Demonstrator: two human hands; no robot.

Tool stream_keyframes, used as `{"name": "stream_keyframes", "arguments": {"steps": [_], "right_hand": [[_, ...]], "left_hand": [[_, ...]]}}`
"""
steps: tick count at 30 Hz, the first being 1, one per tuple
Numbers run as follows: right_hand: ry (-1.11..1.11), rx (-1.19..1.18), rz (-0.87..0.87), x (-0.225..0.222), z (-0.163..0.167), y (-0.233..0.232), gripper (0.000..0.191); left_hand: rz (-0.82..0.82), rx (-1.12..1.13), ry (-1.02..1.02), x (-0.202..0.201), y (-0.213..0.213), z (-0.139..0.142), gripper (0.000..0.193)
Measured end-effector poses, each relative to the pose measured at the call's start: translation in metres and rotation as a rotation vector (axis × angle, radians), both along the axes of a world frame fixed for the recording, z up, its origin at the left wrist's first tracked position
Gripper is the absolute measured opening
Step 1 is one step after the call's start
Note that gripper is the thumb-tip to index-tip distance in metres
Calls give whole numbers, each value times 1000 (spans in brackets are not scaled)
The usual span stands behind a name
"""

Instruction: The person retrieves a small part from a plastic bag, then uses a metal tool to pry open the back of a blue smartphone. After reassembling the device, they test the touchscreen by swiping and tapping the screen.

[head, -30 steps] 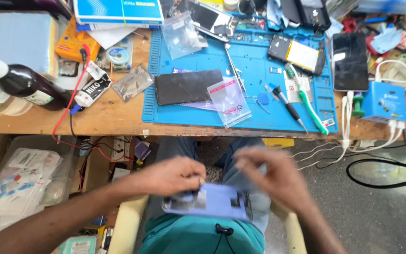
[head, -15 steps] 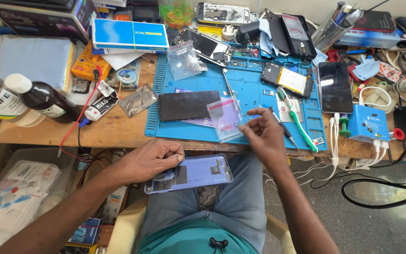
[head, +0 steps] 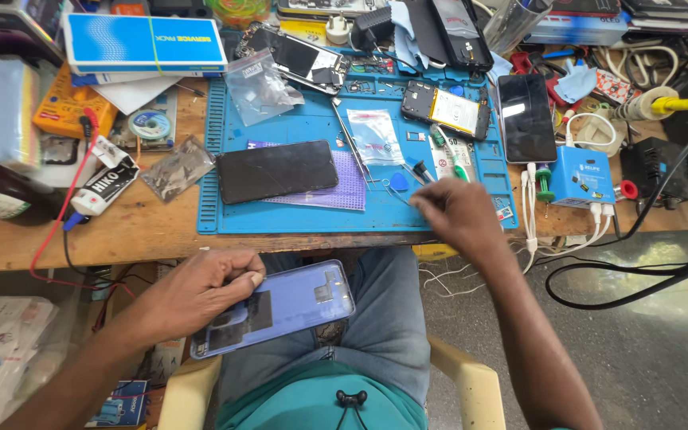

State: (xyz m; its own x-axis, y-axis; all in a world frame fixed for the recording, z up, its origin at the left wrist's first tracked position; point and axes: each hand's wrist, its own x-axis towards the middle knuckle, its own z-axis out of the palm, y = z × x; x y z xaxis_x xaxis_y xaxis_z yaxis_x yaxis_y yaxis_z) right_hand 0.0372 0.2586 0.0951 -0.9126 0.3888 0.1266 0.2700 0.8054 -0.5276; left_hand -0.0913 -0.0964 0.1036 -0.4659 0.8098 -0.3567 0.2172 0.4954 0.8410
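My left hand (head: 201,291) grips the left end of a light blue phone back cover (head: 296,302), inner side up, resting on my lap below the bench edge. My right hand (head: 455,215) is stretched to the front right part of the blue work mat (head: 312,215). Its curled fingers come down beside a dark-tipped screwdriver (head: 421,170) and a blue pick (head: 399,181). The back of the hand hides the fingertips. A cracked black phone screen (head: 276,170) lies on a purple sheet (head: 348,191) on the mat.
On the mat lie tweezers (head: 349,139), a small plastic bag (head: 376,137), a green screwdriver (head: 449,158) and an opened phone (head: 447,111). To the right are a black phone (head: 525,117), a blue box (head: 581,175) and cables. A dark bottle (head: 1,195) lies at the left.
My right hand left the phone cover and reached up and forward onto the mat's right side. My left hand stays on the cover in my lap.
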Motion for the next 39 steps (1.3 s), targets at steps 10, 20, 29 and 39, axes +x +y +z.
{"name": "stream_keyframes", "arguments": {"steps": [10,20,29,39], "right_hand": [[18,-178,-106,6,-20,-2,21],[166,-718,-57,-6,-27,19,24],[153,128,95,-38,22,35,17],[80,210,94,4,18,2,15]], "left_hand": [[-28,-77,-47,8,14,-3,26],[-66,7,-125,12,14,-28,23],[-59,6,-109,8,21,-8,28],[-171,72,463,-42,69,24,27]]}}
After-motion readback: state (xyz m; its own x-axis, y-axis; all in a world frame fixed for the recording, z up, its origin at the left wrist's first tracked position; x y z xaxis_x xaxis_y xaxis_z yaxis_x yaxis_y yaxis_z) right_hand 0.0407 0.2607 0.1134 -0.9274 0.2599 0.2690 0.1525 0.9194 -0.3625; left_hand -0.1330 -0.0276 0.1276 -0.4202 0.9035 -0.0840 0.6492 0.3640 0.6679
